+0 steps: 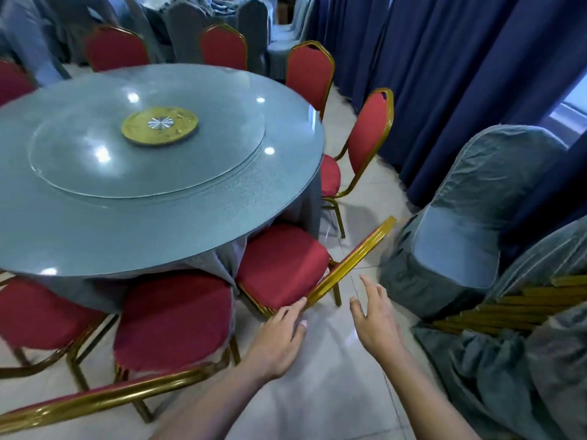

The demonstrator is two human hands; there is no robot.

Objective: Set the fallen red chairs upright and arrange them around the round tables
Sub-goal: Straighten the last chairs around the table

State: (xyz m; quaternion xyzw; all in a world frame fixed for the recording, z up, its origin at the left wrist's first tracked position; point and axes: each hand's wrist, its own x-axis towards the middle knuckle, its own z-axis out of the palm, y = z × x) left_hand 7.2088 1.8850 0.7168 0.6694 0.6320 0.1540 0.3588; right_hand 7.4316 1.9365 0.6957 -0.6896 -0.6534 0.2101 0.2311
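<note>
The red chair point(282, 265) sits upright, seat tucked under the round tabletop point(158, 217). Left hand point(279, 338) has fingertips resting on the lower end of its gold backrest frame, grip loose, not wrapped around anything. Right hand point(374, 315) hovers just beside it, fingers spread, holding nothing.

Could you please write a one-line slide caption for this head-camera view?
Left hand touches a red chair's gold backrest at the round table; right hand hovers open.

Chairs point(282, 265) are standing around the round table point(158, 217), seats tucked under its edge, with covered chairs point(460, 223) sitting to the right before the curtains point(444, 74).
</note>
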